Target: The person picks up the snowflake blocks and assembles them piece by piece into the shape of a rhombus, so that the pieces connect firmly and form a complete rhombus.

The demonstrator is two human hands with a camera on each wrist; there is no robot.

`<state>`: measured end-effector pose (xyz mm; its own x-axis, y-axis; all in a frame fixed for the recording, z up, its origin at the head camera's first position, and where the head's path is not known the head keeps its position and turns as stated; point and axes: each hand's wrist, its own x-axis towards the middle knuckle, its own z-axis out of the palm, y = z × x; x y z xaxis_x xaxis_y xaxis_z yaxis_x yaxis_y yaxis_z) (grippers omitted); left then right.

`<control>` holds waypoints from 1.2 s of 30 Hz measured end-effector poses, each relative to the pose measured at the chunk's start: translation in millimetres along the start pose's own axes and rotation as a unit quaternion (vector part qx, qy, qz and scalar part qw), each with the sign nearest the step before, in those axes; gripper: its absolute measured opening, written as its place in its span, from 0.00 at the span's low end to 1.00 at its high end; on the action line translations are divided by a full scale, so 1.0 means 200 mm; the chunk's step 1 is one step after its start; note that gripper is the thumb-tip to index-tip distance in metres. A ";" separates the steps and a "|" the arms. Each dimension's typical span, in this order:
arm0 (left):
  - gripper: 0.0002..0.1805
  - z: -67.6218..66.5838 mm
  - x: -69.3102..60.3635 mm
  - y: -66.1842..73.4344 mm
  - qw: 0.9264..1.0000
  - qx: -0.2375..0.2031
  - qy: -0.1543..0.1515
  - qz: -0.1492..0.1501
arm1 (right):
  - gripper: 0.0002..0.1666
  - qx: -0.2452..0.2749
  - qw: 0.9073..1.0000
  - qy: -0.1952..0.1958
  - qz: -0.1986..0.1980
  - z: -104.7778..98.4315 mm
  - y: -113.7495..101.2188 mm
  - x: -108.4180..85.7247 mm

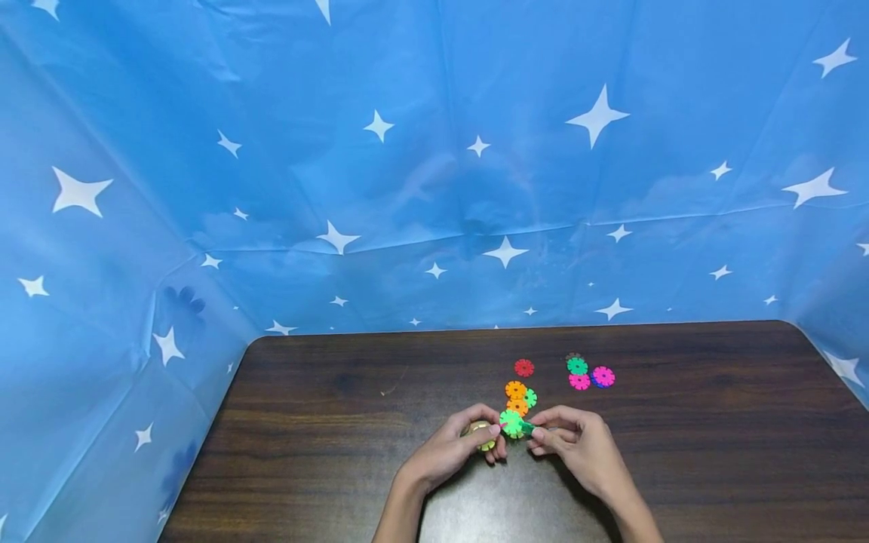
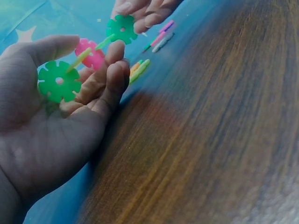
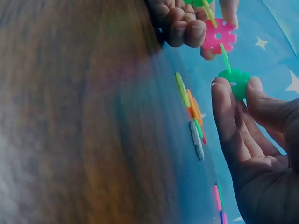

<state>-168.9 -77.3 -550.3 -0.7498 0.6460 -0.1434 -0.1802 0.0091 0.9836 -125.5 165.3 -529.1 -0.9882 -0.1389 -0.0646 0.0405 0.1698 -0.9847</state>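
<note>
A short chain of notched plastic discs spans both hands. My left hand pinches its pink disc between thumb and fingers. A yellow disc and a green disc hang on the palm side of that hand. On the chain's other side, a light green disc, seen edge-on in the wrist views, is slotted into the pink one. My right hand pinches the dark green end disc with thumb and index fingertip. This disc touches the light green one; how deeply they interlock cannot be told.
Beyond the hands lie loose orange, green and red discs on the dark wooden table. Farther right is a cluster with teal and pink discs. A blue star-patterned curtain stands behind the table.
</note>
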 end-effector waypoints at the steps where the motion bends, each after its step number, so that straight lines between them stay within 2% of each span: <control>1: 0.16 0.00 0.00 0.00 1.000 0.000 -0.002 -0.001 | 0.11 0.009 1.000 -0.006 -0.002 -0.01 0.00 0.00; 8: 0.17 -0.01 0.00 0.00 1.000 0.014 -0.017 -0.008 | 0.11 0.015 1.000 -0.012 -0.019 -0.01 0.01 0.00; 18: 0.16 -0.01 -0.01 0.02 0.998 0.040 -0.042 -0.025 | 0.07 0.002 0.999 0.025 -0.021 0.01 0.00 0.00; 27: 0.16 -0.01 0.00 0.01 0.997 0.049 -0.049 -0.022 | 0.05 -0.022 0.999 0.043 -0.024 0.01 0.00 0.00; 36: 0.16 -0.01 -0.01 0.02 0.997 0.060 -0.050 -0.024 | 0.04 -0.036 0.998 0.045 -0.029 0.02 0.00 0.00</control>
<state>-170.2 -79.7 -547.0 -0.6744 0.7150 -0.1843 -0.1316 0.1293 0.9828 -124.5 161.3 -529.5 -0.9980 -0.0620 0.0095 -0.0239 0.2348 -0.9717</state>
